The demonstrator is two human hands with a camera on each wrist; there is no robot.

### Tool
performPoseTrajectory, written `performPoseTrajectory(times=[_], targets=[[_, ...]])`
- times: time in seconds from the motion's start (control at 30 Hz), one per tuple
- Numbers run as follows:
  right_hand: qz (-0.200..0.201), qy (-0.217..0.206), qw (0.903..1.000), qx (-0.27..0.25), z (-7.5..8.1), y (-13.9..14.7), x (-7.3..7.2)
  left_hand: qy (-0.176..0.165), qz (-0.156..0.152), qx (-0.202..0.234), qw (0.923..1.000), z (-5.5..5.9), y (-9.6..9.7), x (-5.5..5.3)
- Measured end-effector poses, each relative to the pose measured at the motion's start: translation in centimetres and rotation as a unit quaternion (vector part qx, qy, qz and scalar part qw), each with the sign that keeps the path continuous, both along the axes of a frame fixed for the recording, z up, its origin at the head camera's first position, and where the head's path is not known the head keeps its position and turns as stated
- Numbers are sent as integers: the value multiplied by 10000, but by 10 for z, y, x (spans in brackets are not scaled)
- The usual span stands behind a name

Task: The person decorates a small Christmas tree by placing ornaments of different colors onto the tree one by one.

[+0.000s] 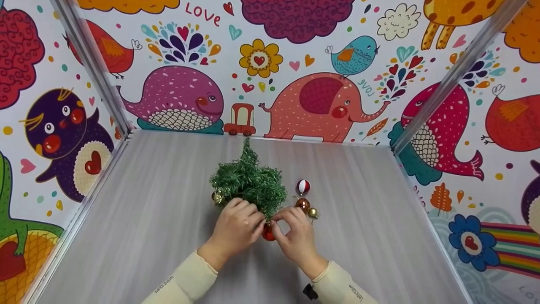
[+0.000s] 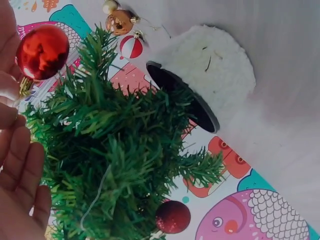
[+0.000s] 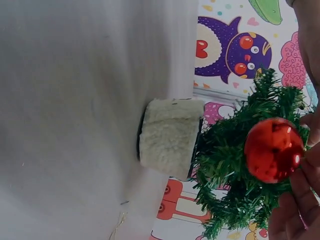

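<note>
A small green artificial Christmas tree [image 1: 249, 181] stands in front of me, its white fuzzy pot [image 3: 170, 137] hidden under the branches in the head view. At its near side hangs a shiny red Christmas ball [image 3: 274, 150] with a gold cap. My left hand [image 1: 238, 226] pinches with thumb and forefinger at the ball's hanging loop, close to a branch tip. From the other side my right hand [image 1: 297, 236] pinches at the same loop, thumb and forefinger nearly meeting the left fingertips. A gold ornament [image 1: 218, 196] and a dark red ball [image 2: 172, 217] hang on other branches.
Right of the tree lie a red-and-white striped ball [image 1: 303, 186], an orange-brown ball [image 1: 302, 205] and a small gold ball [image 1: 312, 212]. Panels with cartoon animals [image 1: 320, 105] wall in the grey table [image 1: 168, 177] at the back and sides.
</note>
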State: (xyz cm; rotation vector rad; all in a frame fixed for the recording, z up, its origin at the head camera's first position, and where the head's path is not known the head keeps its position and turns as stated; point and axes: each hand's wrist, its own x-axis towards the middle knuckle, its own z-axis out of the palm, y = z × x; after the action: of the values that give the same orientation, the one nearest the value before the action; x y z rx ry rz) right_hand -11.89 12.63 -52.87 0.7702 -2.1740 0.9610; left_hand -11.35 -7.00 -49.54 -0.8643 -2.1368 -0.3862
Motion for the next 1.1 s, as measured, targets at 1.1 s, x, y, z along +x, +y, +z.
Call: performPoseTrajectory(times=[1.1], targets=[[-425,-674,9946,-665,-2,0,-13,334,753,7,9966,7,17,-12]])
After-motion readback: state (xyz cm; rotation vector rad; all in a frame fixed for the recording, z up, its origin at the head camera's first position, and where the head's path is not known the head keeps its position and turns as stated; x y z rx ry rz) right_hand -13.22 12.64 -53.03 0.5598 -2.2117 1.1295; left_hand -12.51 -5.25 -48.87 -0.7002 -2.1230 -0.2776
